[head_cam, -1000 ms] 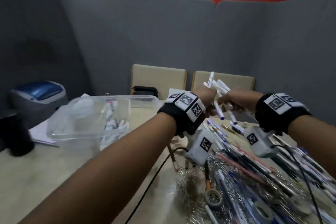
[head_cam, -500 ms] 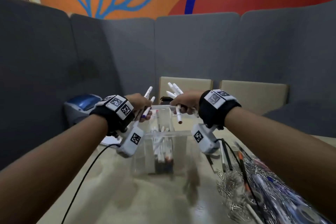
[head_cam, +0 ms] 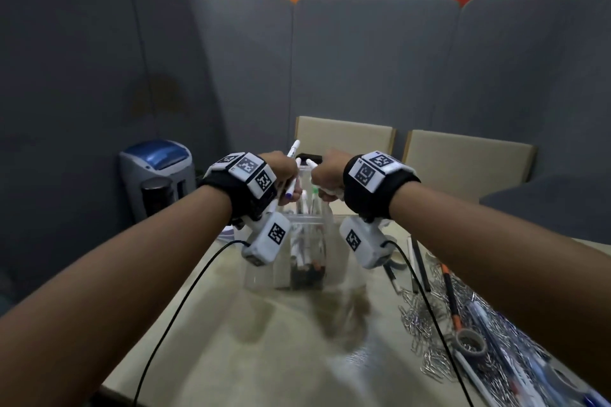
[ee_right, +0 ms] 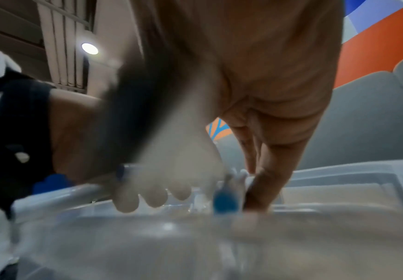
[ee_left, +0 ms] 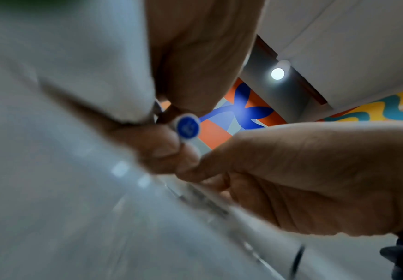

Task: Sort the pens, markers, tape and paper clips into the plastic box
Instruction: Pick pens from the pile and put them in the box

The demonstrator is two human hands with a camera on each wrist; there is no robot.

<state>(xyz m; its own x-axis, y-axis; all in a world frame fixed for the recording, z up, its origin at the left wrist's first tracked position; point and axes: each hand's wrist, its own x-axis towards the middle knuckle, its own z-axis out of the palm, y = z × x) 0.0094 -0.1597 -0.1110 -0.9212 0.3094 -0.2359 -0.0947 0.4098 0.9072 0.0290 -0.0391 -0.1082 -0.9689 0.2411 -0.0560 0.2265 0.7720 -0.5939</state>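
A clear plastic box (head_cam: pixel 334 241) stands mid-table with several markers upright inside. My left hand (head_cam: pixel 285 175) hovers over its left side and grips white markers (head_cam: pixel 293 149); one shows a round blue end cap (ee_left: pixel 187 127) pinched between the fingers (ee_left: pixel 162 149). My right hand (head_cam: pixel 325 175) is over the box's right side and holds a bunch of white markers (head_cam: pixel 310 162). In the blurred right wrist view their ends (ee_right: pixel 225 200) point down at the box rim (ee_right: pixel 339 176). Paper clips (head_cam: pixel 426 317), pens (head_cam: pixel 451 294) and a tape roll (head_cam: pixel 469 344) lie heaped at the right.
A grey and blue machine (head_cam: pixel 155 168) with a black cylinder (head_cam: pixel 157 195) in front stands at the left rear. Two beige chair backs (head_cam: pixel 344 135) rise behind the table, before grey partition panels. Black cables (head_cam: pixel 185 294) hang from both wrists across the tabletop.
Both hands have carried their markers left from above the heap to the box, and now sit lower and closer together over its opening.
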